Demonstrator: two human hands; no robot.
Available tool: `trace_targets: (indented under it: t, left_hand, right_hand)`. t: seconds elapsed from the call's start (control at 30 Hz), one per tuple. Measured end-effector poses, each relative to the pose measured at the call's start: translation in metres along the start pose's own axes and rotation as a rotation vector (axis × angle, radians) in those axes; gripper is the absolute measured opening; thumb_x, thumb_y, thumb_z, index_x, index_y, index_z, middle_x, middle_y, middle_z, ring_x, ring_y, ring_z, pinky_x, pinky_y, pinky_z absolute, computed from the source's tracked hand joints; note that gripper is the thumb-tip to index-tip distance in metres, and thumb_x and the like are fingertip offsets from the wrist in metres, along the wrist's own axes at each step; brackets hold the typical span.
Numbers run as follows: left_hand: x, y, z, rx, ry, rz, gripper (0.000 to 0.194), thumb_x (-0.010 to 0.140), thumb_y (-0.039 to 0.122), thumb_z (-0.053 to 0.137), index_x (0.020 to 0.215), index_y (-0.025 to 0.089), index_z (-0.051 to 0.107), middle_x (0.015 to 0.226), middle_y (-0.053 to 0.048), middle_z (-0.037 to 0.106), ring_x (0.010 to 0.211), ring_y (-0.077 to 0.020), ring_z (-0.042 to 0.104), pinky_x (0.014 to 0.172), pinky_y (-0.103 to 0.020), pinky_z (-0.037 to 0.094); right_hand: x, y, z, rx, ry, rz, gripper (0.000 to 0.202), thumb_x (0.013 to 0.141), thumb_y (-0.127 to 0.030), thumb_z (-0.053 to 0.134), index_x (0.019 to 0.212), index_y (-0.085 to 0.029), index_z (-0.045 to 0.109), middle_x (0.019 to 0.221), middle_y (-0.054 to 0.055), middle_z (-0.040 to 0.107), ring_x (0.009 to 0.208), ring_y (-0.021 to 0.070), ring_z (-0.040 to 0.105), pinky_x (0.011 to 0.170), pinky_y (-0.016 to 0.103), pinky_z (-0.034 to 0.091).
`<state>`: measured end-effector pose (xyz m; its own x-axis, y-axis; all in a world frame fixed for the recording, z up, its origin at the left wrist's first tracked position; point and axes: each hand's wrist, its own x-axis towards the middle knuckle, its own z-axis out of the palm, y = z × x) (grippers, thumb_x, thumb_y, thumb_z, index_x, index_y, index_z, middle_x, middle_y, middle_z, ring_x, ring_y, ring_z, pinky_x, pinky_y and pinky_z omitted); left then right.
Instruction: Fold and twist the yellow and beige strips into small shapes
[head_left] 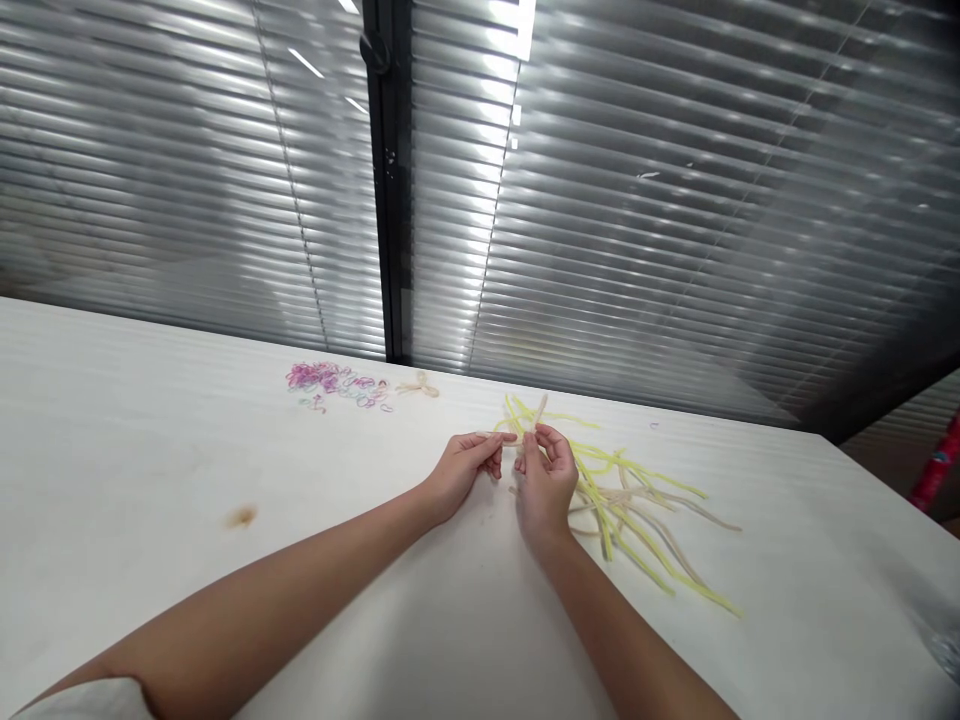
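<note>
Near the middle of the white table, my left hand (463,470) and my right hand (549,478) are close together. Both pinch a cream-coloured strip (541,409), one end of which sticks up above my right fingers. Another part of it runs sideways between the fingertips of both hands. Whether it is one strip or two I cannot tell. Beside and behind my right hand lie several yellow strips (660,553) and beige strips (679,550), loosely spread and crossing one another.
On the white table (150,430), a pile of pink, purple and pale green loops (322,378) lies at the back left, beside a small beige knotted piece (421,386). Blinds behind glass (637,200) rise at the far edge. A red object (936,465) stands at the far right.
</note>
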<state>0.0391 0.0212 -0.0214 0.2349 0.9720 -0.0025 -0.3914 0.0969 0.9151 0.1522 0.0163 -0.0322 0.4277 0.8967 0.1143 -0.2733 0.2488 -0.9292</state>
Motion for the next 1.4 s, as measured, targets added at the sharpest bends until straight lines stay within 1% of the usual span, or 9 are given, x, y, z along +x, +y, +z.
trace_targets:
  t: [0.17,0.33,0.43,0.5,0.57,0.67,0.9,1.1,1.4]
  left_hand:
    - [-0.001,0.003,0.003,-0.048,0.058,0.004,0.038,0.068,0.042,0.075,0.090,0.011,0.075,0.058,0.001,0.053,0.056,-0.0090,0.048,0.061,-0.025,0.039]
    - [-0.002,0.005,0.003,-0.135,0.137,-0.001,0.041,0.069,0.041,0.075,0.098,0.012,0.073,0.062,0.001,0.055,0.056,-0.0086,0.051,0.062,-0.024,0.040]
    - [-0.001,0.004,0.002,-0.171,0.165,0.007,0.041,0.072,0.040,0.074,0.104,0.014,0.071,0.061,0.002,0.054,0.056,-0.0082,0.052,0.062,-0.024,0.040]
    - [0.000,0.003,0.001,-0.179,0.163,0.019,0.037,0.073,0.040,0.073,0.100,0.015,0.071,0.060,0.003,0.053,0.055,-0.0080,0.052,0.061,-0.024,0.040]
    - [0.000,0.003,0.002,-0.177,0.157,0.031,0.031,0.073,0.041,0.073,0.087,0.013,0.072,0.059,0.003,0.053,0.054,-0.0077,0.051,0.059,-0.023,0.039]
    - [0.001,0.003,0.002,-0.172,0.149,0.041,0.029,0.072,0.040,0.073,0.072,0.011,0.070,0.057,0.002,0.051,0.053,-0.0069,0.049,0.059,-0.023,0.039]
    - [0.001,0.002,0.000,-0.163,0.125,0.038,0.032,0.074,0.039,0.073,0.089,0.011,0.072,0.056,0.003,0.051,0.055,-0.0066,0.047,0.062,-0.022,0.040]
    - [0.000,0.003,0.001,-0.153,0.121,0.037,0.032,0.074,0.039,0.073,0.086,0.010,0.072,0.057,0.002,0.053,0.055,-0.0066,0.047,0.064,-0.023,0.041]
    - [-0.001,0.005,0.002,-0.160,0.159,0.029,0.035,0.069,0.037,0.077,0.093,0.012,0.071,0.057,0.003,0.054,0.053,-0.0076,0.052,0.061,-0.023,0.042]
  right_hand:
    - [0.000,0.001,-0.001,-0.073,-0.021,-0.002,0.039,0.072,-0.043,0.069,0.099,-0.015,0.060,0.083,0.002,0.063,0.049,0.0050,0.046,0.049,0.022,0.040]
    - [-0.003,0.001,-0.002,-0.174,-0.123,-0.039,0.037,0.075,-0.043,0.067,0.098,-0.015,0.062,0.074,0.001,0.062,0.051,0.0077,0.046,0.049,0.022,0.040]
    - [-0.006,0.001,-0.001,-0.272,-0.177,-0.090,0.032,0.078,-0.042,0.063,0.096,-0.015,0.063,0.075,0.001,0.062,0.054,0.0085,0.046,0.053,0.023,0.042]
    - [-0.007,-0.001,-0.001,-0.318,-0.214,-0.126,0.029,0.080,-0.039,0.061,0.095,-0.015,0.064,0.080,0.003,0.063,0.057,0.0093,0.048,0.057,0.024,0.044]
    - [-0.007,-0.003,-0.001,-0.337,-0.255,-0.151,0.026,0.081,-0.037,0.059,0.094,-0.015,0.064,0.084,0.004,0.064,0.061,0.0105,0.051,0.059,0.025,0.044]
    - [-0.008,-0.005,-0.001,-0.360,-0.301,-0.171,0.024,0.082,-0.035,0.057,0.093,-0.015,0.064,0.086,0.005,0.065,0.066,0.0124,0.054,0.059,0.024,0.044]
    - [-0.007,-0.004,-0.004,-0.436,-0.344,-0.239,0.021,0.084,-0.032,0.055,0.094,-0.017,0.066,0.089,0.006,0.066,0.074,0.0145,0.057,0.062,0.025,0.044]
    - [-0.005,-0.006,-0.005,-0.492,-0.377,-0.365,0.018,0.087,-0.026,0.050,0.092,-0.018,0.065,0.092,0.005,0.065,0.081,0.0153,0.058,0.070,0.027,0.045]
    - [-0.004,-0.008,-0.004,-0.525,-0.414,-0.431,0.019,0.089,-0.024,0.047,0.091,-0.018,0.064,0.091,0.005,0.064,0.084,0.0160,0.059,0.074,0.029,0.046]
